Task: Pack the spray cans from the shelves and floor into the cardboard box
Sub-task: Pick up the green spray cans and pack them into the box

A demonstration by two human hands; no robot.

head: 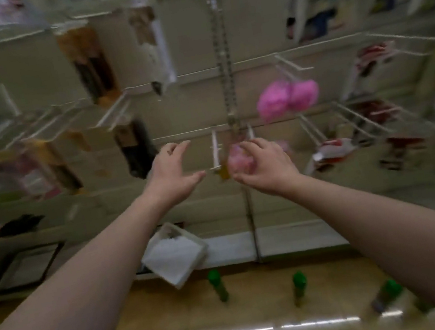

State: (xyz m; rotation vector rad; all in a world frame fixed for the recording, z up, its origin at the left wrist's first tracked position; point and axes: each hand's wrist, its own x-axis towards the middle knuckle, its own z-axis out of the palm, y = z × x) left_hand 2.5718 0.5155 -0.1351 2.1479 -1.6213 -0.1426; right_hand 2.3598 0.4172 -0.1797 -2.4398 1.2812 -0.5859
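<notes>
Up at the pegs (215, 150), the right hand (264, 168) grips a blurred pink thing (240, 161) while the left hand (174, 172) hovers open beside it; better, likely, to draw it straight back from the pegs, then collect the green-capped cans (299, 288) standing below on the floor (248, 303).

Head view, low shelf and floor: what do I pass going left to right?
Dark-framed panel → tilted white box → first green-capped can → second green-capped can → third green-capped can, blurred.
</notes>
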